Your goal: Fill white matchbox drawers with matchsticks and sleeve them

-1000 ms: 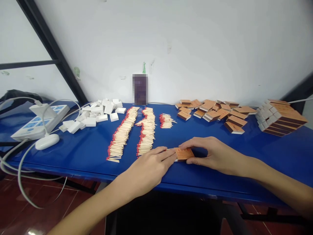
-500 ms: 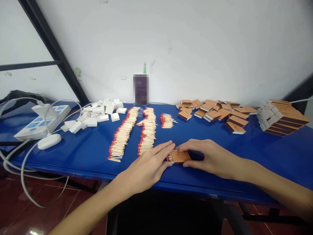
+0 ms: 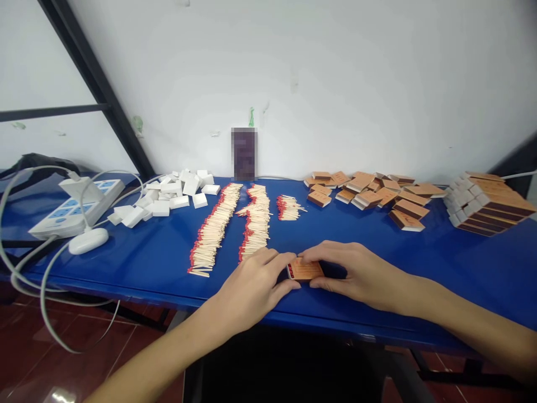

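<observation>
- Lower centre: left hand (image 3: 251, 288) and right hand (image 3: 356, 271) pinch one orange matchbox (image 3: 306, 270), fingers narrow around it.
- Best to press its tray (image 3: 289, 272) in squarely, match heads tucked inside.

Both hands on blue table (image 3: 146, 263). Left hand (image 3: 251, 285) and right hand (image 3: 356, 274) pinch 1 orange matchbox (image 3: 305, 270) between them, box flat on table. Its left end is slightly open, red match heads showing at left fingertips. Just beyond left hand: 2 long rows of matches (image 3: 255, 221), small match pile (image 3: 287, 207) behind. Far left of left hand: white trays (image 3: 168, 193), power strip (image 3: 75, 204). Beyond right hand: loose boxes (image 3: 369, 193); far right, stacked boxes (image 3: 486, 204).
</observation>
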A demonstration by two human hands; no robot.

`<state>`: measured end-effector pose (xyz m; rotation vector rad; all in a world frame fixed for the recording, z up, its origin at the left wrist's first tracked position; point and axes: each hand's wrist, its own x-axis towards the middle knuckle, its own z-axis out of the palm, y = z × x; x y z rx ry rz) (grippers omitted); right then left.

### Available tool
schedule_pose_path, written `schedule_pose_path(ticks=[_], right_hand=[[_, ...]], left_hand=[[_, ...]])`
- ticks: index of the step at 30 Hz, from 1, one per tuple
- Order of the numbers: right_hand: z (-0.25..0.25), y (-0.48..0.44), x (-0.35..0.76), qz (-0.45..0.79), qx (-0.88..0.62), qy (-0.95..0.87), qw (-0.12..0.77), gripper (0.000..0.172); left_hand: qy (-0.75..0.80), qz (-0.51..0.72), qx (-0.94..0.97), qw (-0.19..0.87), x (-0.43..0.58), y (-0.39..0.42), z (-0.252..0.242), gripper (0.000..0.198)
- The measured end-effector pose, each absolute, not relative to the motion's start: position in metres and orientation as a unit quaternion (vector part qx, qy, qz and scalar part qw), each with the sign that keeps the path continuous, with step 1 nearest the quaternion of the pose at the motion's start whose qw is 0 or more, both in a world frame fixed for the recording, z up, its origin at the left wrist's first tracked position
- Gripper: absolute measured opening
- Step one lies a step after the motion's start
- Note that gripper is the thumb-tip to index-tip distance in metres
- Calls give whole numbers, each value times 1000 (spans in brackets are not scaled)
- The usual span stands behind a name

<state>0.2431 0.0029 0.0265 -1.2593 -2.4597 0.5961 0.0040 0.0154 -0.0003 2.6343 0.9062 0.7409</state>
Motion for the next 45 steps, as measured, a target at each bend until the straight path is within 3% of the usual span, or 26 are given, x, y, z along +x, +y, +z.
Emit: schedule_pose_path(ticks=[19, 28, 32, 36, 41, 45], right_hand=[[21, -1, 241, 180, -432, -864, 188, 28], [37, -8, 321, -49, -556, -796, 233, 36], [40, -13, 391, -90, -691, -696, 173, 45], [22, -21, 448, -49, -749, -655, 86, 36], [6, -28, 475, -108, -755, -644, 61, 50], [3, -23, 486, -135, -765, -627, 59, 42]], left_hand=[[294, 257, 911, 132, 3, 16, 1, 35], [286, 279, 914, 67, 2, 19, -5, 38], [276, 281, 918, 52, 1, 21, -8, 33], [269, 280, 920, 49, 2, 22, -7, 30], [269, 272, 922, 58, 3, 22, -5, 27], [272, 269, 922, 58, 3, 22, -4, 26]])
